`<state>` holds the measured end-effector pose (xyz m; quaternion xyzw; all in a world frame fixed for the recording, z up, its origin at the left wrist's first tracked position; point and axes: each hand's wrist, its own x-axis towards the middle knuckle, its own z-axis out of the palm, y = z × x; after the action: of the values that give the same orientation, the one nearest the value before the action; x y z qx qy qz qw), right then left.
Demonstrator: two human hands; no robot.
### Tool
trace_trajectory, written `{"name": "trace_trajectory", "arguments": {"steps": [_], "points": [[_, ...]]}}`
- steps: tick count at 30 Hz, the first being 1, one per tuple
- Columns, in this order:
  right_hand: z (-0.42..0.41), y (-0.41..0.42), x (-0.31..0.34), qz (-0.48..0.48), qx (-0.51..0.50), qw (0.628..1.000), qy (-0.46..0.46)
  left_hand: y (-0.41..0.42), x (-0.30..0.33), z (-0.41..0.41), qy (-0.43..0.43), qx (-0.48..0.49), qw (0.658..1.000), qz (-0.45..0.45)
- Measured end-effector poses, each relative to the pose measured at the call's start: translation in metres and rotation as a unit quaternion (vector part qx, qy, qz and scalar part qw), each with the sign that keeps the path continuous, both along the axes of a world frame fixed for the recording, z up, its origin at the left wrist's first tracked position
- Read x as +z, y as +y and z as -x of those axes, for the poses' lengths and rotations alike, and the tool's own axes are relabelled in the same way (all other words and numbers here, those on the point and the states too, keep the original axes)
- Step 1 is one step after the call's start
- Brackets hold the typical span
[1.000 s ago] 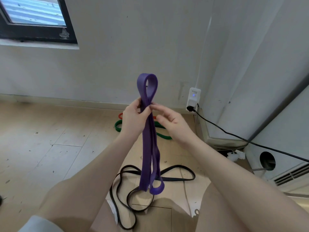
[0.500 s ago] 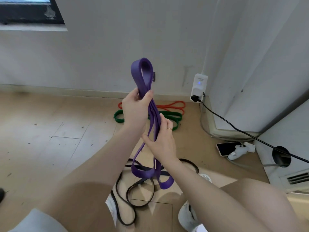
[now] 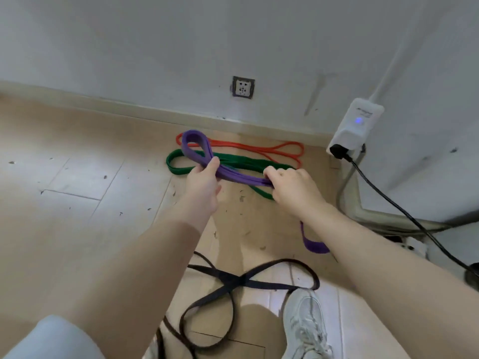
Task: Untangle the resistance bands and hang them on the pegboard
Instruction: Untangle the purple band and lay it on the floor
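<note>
A folded purple resistance band point(image 3: 234, 174) stretches almost level between my two hands above the floor. My left hand point(image 3: 203, 182) grips it near its looped left end. My right hand point(image 3: 293, 189) grips the other side, and the band's tail hangs down past my right forearm. On the floor behind lie a green band point(image 3: 181, 169) and an orange band point(image 3: 261, 147), folded side by side by the wall. A thin black band point(image 3: 233, 281) lies twisted on the floor near my feet. No pegboard is in view.
A white wall with a socket point(image 3: 242, 87) stands behind. At right a white adapter point(image 3: 356, 125) has a black cable point(image 3: 404, 211) running across the floor. My white shoe point(image 3: 303, 325) is at the bottom.
The purple band has swung from hanging upright to lying nearly level. My hands have lowered and my right hand has moved out to the right along the band. The view tilted down.
</note>
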<state>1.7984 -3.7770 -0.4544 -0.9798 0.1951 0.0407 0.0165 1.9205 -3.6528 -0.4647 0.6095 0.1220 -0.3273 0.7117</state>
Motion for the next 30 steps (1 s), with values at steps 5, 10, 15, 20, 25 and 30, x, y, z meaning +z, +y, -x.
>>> {"name": "trace_trajectory", "arguments": {"steps": [5,10,15,20,25,30], "points": [[-0.069,0.023,-0.116,-0.083,-0.022,0.994,0.070,0.009,-0.111,-0.057,0.014,0.041,0.989,-0.140],[-0.116,0.041,-0.208,-0.103,-0.018,0.988,0.110,0.030,-0.194,-0.094,0.003,0.041,0.975,-0.217],[-0.142,0.050,-0.258,-0.113,0.024,0.990,0.075,0.044,-0.245,-0.116,-0.058,0.031,0.935,-0.347],[-0.150,0.053,-0.273,-0.112,0.009,0.991,0.072,0.051,-0.262,-0.131,-0.111,-0.043,0.871,-0.476],[-0.142,0.042,-0.268,-0.161,0.015,0.980,0.118,0.041,-0.255,-0.116,-0.333,-0.278,0.714,-0.549],[-0.069,0.004,-0.249,-0.146,-0.082,0.986,0.004,0.010,-0.259,-0.063,-0.529,-0.459,0.617,-0.358]]}}
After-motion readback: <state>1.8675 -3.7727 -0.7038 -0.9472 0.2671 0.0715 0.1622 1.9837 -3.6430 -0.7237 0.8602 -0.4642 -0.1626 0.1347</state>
